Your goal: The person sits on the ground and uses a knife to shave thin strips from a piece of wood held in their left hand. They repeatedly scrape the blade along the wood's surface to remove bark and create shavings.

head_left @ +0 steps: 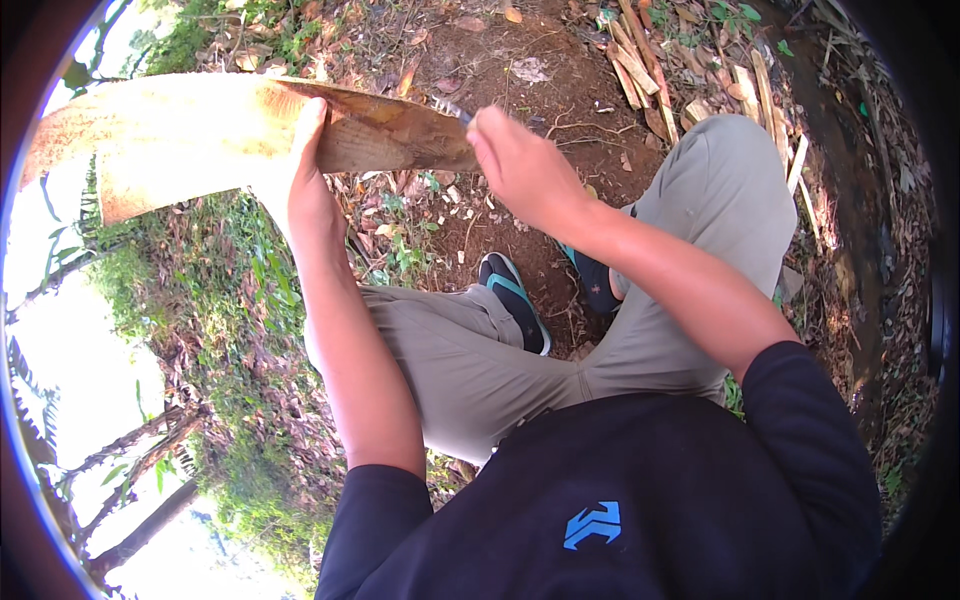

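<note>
Gripping the curved wooden piece (390,140) is the left hand (318,205), its thumb laid on the near face and its fingers hidden behind. The right hand (527,165), apart from the left, is closed around a small dark tool (463,113); whether it also touches the wood cannot be told. Governing relation: the wooden piece lies across the upper left of the frame, its long axis running roughly crosswise from the left rim to the upper centre. The left hand bears on the span; the right hand is nearer the right end, with the tool just beside that end. Split sticks (640,70) lie at upper right. Markings: an angular light-blue emblem (592,525) on the dark shirt (700,480), lower centre, without legible lettering; a reddish mark on the right sandal (598,284), too small to read.
</note>
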Motion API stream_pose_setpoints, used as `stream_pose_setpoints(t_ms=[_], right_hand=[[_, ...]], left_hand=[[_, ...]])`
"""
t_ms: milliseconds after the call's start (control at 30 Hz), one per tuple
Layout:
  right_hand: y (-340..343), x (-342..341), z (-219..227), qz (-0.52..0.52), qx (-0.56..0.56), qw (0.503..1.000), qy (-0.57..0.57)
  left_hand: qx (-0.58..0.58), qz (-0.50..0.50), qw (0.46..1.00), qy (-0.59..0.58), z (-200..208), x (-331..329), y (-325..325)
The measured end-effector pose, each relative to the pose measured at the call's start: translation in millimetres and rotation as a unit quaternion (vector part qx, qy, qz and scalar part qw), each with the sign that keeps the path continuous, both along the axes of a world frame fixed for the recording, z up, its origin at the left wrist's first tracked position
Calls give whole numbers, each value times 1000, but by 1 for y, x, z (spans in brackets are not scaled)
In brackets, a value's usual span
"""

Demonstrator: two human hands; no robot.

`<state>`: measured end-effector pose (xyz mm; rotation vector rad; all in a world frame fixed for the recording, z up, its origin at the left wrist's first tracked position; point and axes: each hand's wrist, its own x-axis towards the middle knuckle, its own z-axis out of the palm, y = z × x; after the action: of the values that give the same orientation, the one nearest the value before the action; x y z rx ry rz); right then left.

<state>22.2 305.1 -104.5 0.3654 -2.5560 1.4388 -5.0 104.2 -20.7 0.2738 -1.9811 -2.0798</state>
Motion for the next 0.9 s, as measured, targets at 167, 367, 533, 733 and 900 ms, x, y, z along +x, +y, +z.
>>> stream_pose_setpoints(t_ms=[167,367,533,733,900], right_hand=[[1,-6,-4,57,150,979,-129],[6,-26,-29,55,-53,977,-198],[10,-23,-4,54,-108,958,-262],[-3,-5,4,16,-13,1000,-7],[2,0,1,57,223,963,-143]], left_hand=[[-27,6,999,21,-5,-2,-8],[-12,17,1000,13,-8,-1,-9],[-6,12,998,54,-5,-2,-9],[-31,12,999,43,-5,-5,-9],[-49,-8,999,-12,7,6,1]])
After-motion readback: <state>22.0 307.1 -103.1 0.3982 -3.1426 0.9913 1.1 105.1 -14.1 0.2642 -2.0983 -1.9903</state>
